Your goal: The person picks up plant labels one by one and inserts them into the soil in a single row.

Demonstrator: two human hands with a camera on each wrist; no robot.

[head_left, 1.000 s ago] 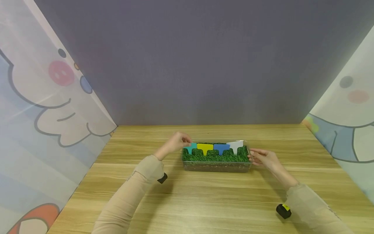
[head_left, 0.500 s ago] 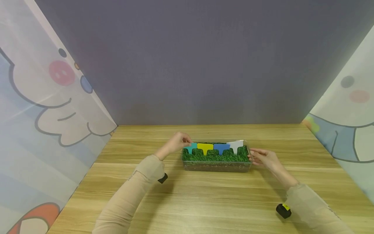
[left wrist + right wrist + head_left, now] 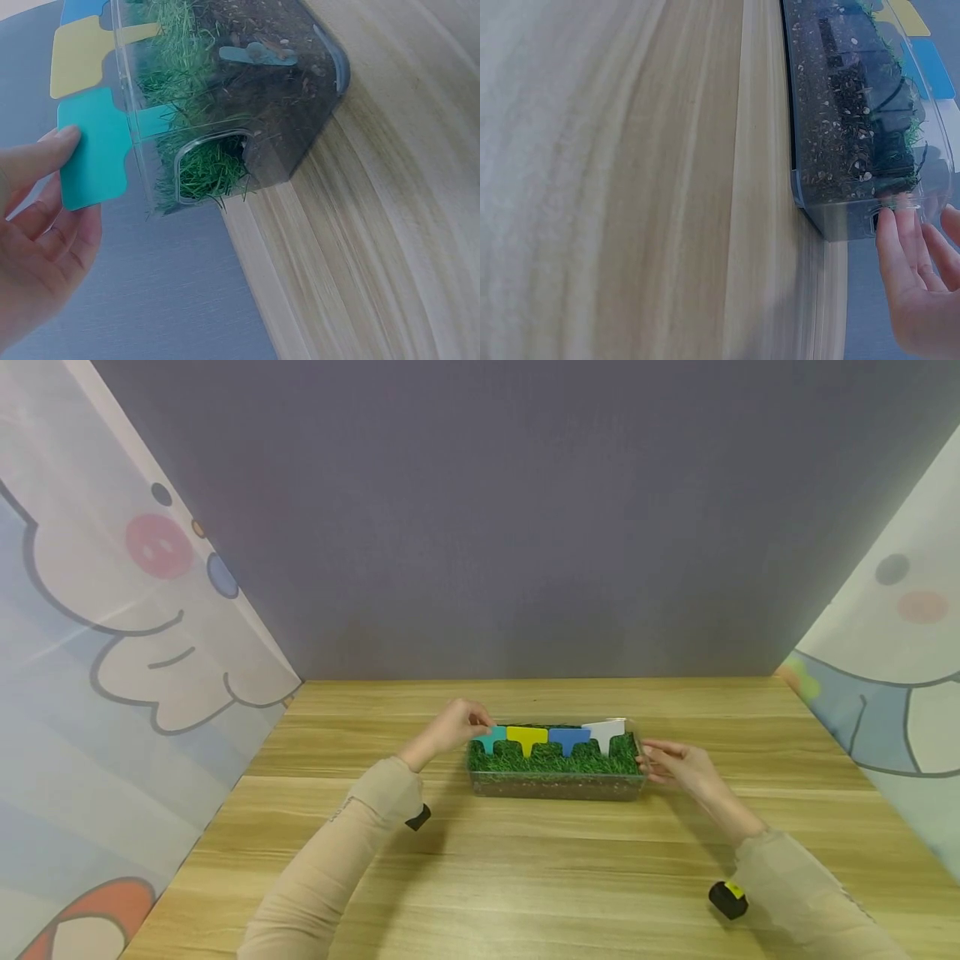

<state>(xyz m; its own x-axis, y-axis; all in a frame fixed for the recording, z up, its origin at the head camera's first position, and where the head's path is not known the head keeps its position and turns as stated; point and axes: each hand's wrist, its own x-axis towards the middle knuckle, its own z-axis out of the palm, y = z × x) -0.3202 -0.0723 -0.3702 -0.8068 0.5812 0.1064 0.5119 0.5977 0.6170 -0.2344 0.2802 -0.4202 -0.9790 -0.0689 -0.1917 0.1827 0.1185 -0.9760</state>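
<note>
A clear plastic box (image 3: 557,790) holds dark soil under green artificial-looking grass (image 3: 551,764). Along its length stand T-shaped plant labels: teal (image 3: 97,161), yellow (image 3: 527,737), blue (image 3: 569,740) and white (image 3: 606,735), the white one tilted. At the box's left end, my left hand (image 3: 453,725) pinches the top of the teal label between thumb and fingers; the label's stem goes down into the grass. My right hand (image 3: 686,769) grips the right end of the box, its fingertips (image 3: 887,219) at the handle opening.
The box stands on a wood-grain table (image 3: 540,877) in front of a grey back panel (image 3: 525,527). Cartoon-printed curtains (image 3: 97,610) hang at both sides. A small teal piece (image 3: 259,55) shows against the soil through the box wall.
</note>
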